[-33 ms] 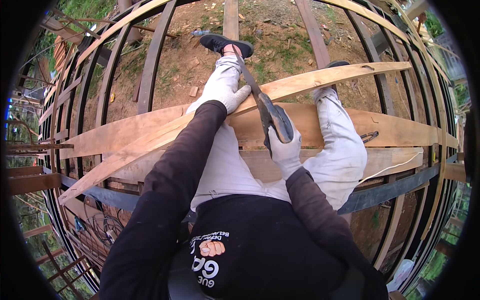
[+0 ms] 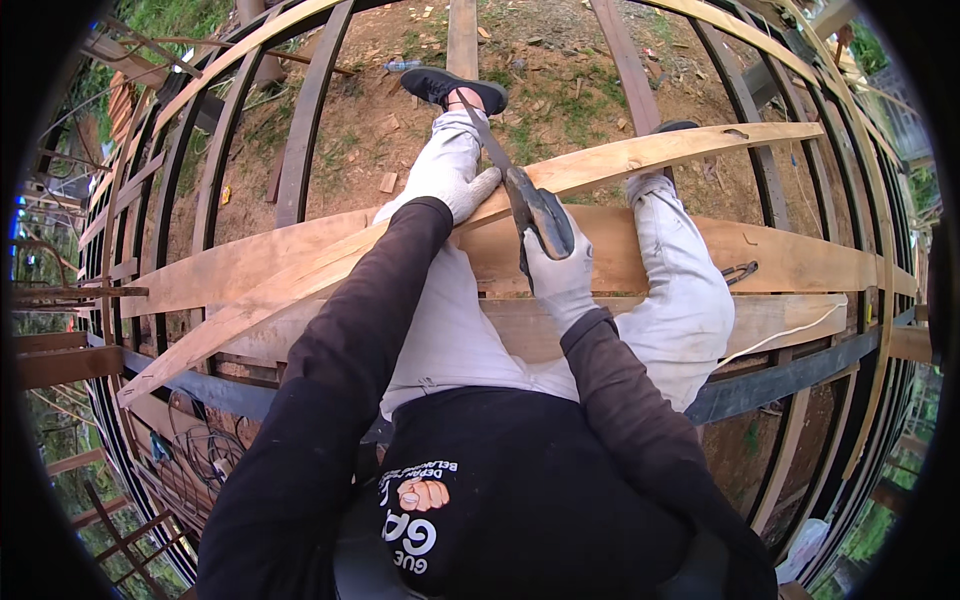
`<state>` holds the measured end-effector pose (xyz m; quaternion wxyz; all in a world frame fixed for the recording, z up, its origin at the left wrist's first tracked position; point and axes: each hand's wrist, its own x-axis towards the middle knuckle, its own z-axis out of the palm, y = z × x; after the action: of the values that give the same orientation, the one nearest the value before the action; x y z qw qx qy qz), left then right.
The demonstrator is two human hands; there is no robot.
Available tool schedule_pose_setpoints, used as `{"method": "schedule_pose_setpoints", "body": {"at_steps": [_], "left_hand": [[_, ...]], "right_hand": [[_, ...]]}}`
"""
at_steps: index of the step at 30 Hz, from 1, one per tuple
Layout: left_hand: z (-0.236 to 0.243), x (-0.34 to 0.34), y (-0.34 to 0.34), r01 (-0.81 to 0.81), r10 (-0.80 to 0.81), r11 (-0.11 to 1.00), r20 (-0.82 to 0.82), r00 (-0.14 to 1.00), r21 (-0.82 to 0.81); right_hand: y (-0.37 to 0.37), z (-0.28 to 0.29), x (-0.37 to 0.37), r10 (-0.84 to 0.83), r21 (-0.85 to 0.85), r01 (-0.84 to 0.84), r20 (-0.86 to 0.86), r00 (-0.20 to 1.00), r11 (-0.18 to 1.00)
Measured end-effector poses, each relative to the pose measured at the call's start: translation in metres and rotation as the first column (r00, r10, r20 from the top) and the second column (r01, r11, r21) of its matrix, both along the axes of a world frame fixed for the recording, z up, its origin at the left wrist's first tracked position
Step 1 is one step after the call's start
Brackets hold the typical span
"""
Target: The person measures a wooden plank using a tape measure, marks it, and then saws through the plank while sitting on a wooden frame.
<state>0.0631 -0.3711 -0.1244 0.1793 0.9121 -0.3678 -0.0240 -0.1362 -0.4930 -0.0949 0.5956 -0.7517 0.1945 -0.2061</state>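
Observation:
A long pale wooden plank (image 2: 620, 158) lies slantwise across my legs, from lower left to upper right. My left hand (image 2: 452, 190), in a white glove, is closed on the plank's edge with its thumb beside the saw blade. My right hand (image 2: 562, 272), also gloved, is wrapped round the dark handle of a hand saw (image 2: 548, 222). The saw's narrow blade crosses the plank close to my left thumb and points away toward my left shoe (image 2: 445, 88). Where the teeth meet the wood is hidden.
Two wider boards (image 2: 800, 252) lie under my legs across dark beams (image 2: 312, 120). Pliers (image 2: 740, 272) rest on one board, near a pale cord (image 2: 785, 335). Earth shows far below between the beams. Coiled cable (image 2: 200, 445) lies at lower left.
My right hand and the saw have moved a little forward and to the left, pushing the blade further across the plank. My left hand and the plank stay put.

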Motion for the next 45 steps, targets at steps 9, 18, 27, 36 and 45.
{"method": "schedule_pose_setpoints", "body": {"at_steps": [9, 18, 27, 36, 45], "left_hand": [[0.032, -0.010, -0.008, -0.048, 0.049, 0.999, -0.095, 0.994, 0.019], [0.006, 0.006, 0.003, 0.026, -0.032, 0.996, -0.081, 0.996, -0.083], [-0.008, 0.006, 0.002, -0.015, 0.014, 1.000, 0.115, 0.993, 0.010], [0.022, 0.001, -0.007, -0.017, 0.019, 0.999, -0.068, 0.998, 0.028], [-0.011, 0.008, 0.005, 0.057, -0.057, 0.998, 0.023, 0.998, -0.028]], "right_hand": [[0.008, 0.009, -0.165, 0.048, 0.219, -0.025, -0.099, 0.994, 0.975], [-0.003, -0.007, -0.056, 0.046, 0.011, -0.046, 0.011, 0.999, 0.999], [-0.001, -0.012, -0.033, -0.023, -0.164, 0.030, 0.045, 0.999, 0.986], [0.004, 0.010, -0.168, 0.015, 0.163, -0.006, -0.052, 0.999, 0.987], [0.002, -0.008, -0.060, 0.020, 0.082, -0.015, -0.068, 0.997, 0.996]]}}
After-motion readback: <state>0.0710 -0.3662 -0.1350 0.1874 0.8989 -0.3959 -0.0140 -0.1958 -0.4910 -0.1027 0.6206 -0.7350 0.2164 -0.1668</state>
